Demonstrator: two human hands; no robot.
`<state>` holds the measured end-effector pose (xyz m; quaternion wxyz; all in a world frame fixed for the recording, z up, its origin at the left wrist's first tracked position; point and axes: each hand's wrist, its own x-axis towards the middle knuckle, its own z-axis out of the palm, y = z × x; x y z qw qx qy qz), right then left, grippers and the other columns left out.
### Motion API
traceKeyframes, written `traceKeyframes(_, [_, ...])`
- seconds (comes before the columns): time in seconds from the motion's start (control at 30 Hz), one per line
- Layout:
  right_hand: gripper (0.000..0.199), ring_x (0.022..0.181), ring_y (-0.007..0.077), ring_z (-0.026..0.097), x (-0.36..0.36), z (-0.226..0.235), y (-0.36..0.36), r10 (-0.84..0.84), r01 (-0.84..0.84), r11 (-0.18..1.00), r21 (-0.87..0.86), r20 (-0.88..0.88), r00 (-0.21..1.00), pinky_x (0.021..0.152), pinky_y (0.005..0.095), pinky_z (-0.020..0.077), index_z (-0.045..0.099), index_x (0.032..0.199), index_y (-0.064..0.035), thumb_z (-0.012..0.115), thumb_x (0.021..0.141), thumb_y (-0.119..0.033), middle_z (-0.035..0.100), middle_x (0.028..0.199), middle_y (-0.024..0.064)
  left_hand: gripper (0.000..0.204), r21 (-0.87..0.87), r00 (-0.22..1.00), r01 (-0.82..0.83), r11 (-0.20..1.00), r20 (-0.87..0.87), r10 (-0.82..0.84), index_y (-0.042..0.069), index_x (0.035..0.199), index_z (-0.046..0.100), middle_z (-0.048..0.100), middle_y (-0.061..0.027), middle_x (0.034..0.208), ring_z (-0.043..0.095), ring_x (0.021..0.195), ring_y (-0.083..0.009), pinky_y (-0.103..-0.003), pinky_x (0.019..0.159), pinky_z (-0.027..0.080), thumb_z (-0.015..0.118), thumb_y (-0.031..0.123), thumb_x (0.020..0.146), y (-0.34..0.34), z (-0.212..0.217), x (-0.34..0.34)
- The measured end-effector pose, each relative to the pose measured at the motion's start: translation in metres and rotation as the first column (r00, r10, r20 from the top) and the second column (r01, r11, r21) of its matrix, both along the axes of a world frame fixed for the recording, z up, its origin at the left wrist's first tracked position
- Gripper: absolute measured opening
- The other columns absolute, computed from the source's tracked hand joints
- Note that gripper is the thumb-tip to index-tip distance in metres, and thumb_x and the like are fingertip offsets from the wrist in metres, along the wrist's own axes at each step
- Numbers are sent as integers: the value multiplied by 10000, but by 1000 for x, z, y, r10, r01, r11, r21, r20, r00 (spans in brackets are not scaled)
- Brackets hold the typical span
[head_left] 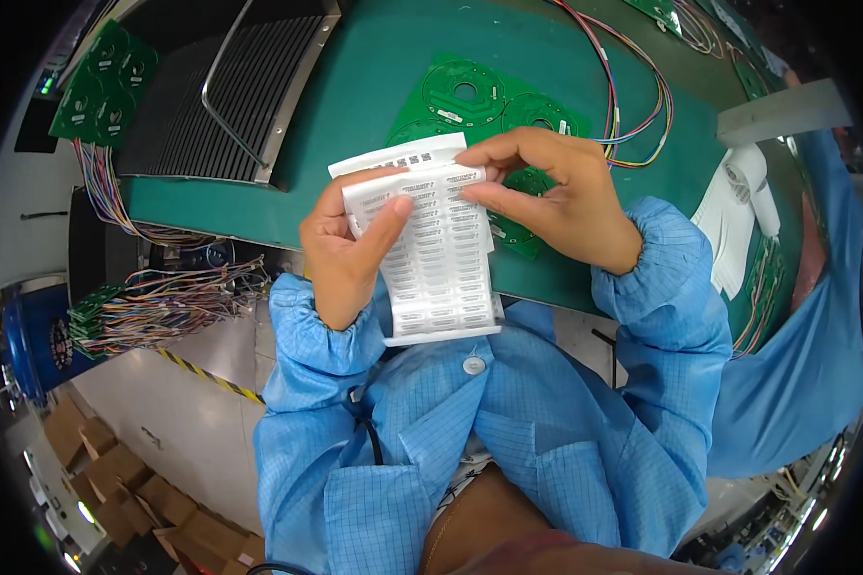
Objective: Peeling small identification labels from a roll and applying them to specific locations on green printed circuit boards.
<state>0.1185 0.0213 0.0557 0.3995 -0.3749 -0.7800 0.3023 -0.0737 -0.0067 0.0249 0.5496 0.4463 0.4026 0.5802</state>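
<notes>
A green-topped work table (374,125) fills the upper part of the view, smooth and matte, its near edge curving past the person's chest. On its far left corner lies a dark ribbed metal tray (230,96) with a bent wire handle across it. Near the middle of the table, just behind the hands, sits a green circuit board panel (470,96) cut into round ring shapes, with a bundle of coloured wires (633,105) looping off toward the right edge. A roll of white label stock (743,206) rests near the right edge beside another person's blue sleeve (815,316). Held over the near edge is a white sheet of small printed labels (436,259), glossy and rectangular, its top folded back. The left hand (345,249) grips the sheet's left side, thumb pressed flat on its face, fingers curled behind. The right hand (556,196) pinches the top right corner between thumb and forefinger, seemingly peeling a label, though the fingertips hide it. More wired boards (153,307) hang below the table's left edge.
</notes>
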Motion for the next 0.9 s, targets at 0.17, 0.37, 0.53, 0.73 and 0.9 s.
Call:
traceKeyframes(0.17, [249, 693, 106, 582, 1, -2, -1, 14, -21, 991, -135, -49, 999, 616, 211, 485, 625, 925, 1, 699, 694, -58, 622, 820, 81, 179, 2, 998, -21, 1000, -62, 21, -26, 923, 610, 627, -87, 864, 570, 755, -99, -213, 681, 454, 642, 60, 769, -3, -2, 1])
traceKeyframes(0.37, [189, 650, 107, 579, -4, -8, -2, -25, 19, 998, -56, -110, 994, 596, 215, 486, 631, 845, -3, 707, 675, -34, 626, 767, 72, 145, 130, 964, -143, 981, -208, 168, -17, 872, 624, 635, -69, 782, 561, 690, -84, -208, 617, 454, 651, 80, 769, -6, -4, 3])
traceKeyframes(0.53, [190, 624, 147, 586, -7, -14, 1, -40, 56, 947, 317, -56, 998, 539, 236, 463, 631, 788, -16, 728, 626, -19, 617, 748, 86, 155, 98, 956, -201, 975, -196, 217, -15, 862, 623, 634, -64, 760, 556, 670, -76, -206, 602, 451, 659, 103, 768, -6, -5, 4])
traceKeyframes(0.73, [191, 630, 194, 566, -4, -13, 5, -40, 20, 868, 496, 31, 999, 549, 261, 445, 634, 765, -30, 738, 606, -38, 571, 714, 64, 174, 14, 974, -185, 983, -129, 185, -25, 874, 617, 631, -64, 761, 554, 662, -79, -208, 603, 451, 654, 113, 774, -4, -6, 7])
traceKeyframes(0.9, [142, 665, 178, 546, 14, 0, 29, 104, -110, 882, 457, 38, 994, 598, 270, 443, 622, 755, -32, 712, 647, -51, 561, 734, 65, 180, -71, 979, -195, 978, -71, 190, -24, 883, 615, 627, -54, 778, 550, 666, -78, -211, 607, 447, 651, 116, 777, 4, -13, -3])
